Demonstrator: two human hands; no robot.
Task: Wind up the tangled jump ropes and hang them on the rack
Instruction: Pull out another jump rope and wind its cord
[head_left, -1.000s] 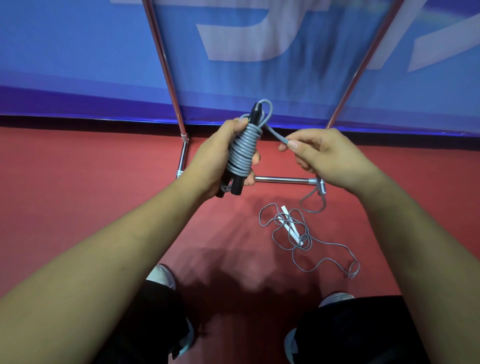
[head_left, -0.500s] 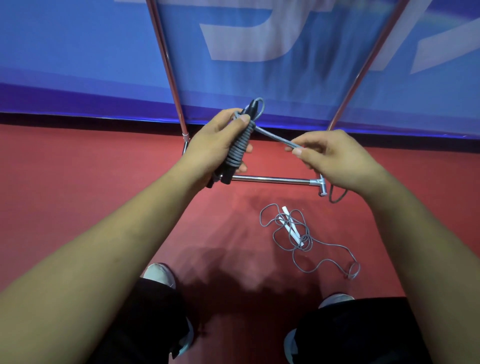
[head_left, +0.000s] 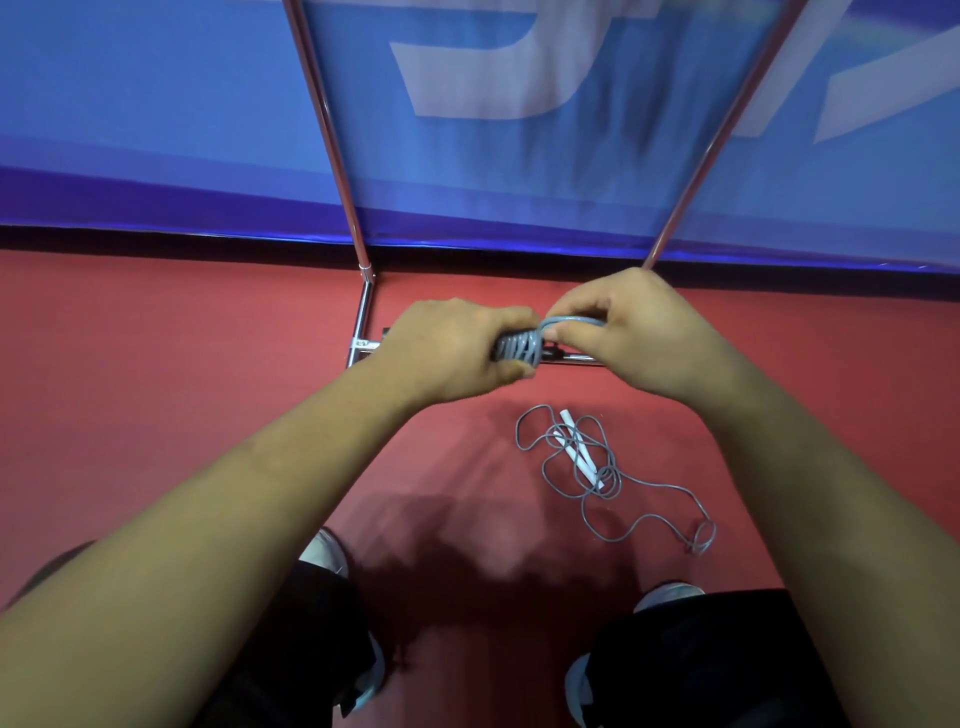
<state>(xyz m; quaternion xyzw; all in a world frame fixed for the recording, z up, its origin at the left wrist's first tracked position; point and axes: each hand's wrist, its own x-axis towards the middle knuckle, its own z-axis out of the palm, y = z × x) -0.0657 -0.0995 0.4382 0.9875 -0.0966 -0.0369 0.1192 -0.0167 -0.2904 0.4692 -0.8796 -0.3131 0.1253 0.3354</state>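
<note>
Grey cord, wound in tight coils into a bundle (head_left: 516, 349), is held in the air between both hands, over the low crossbar of the rack (head_left: 332, 130) near the far edge of the floor (head_left: 156, 389). The left hand (head_left: 447, 348) grips the bundle, fingers curled round its coils. The right hand (head_left: 631, 332) pinches a loop of cord at the bundle's right end. A loose rope (head_left: 605, 475) lies tangled on the red floor nearer the person, its white handles (head_left: 578, 448) among the loops, ahead of the right shoe (head_left: 667, 592). A blue banner (head_left: 156, 104) stands behind the rack's two slanting poles.
</note>
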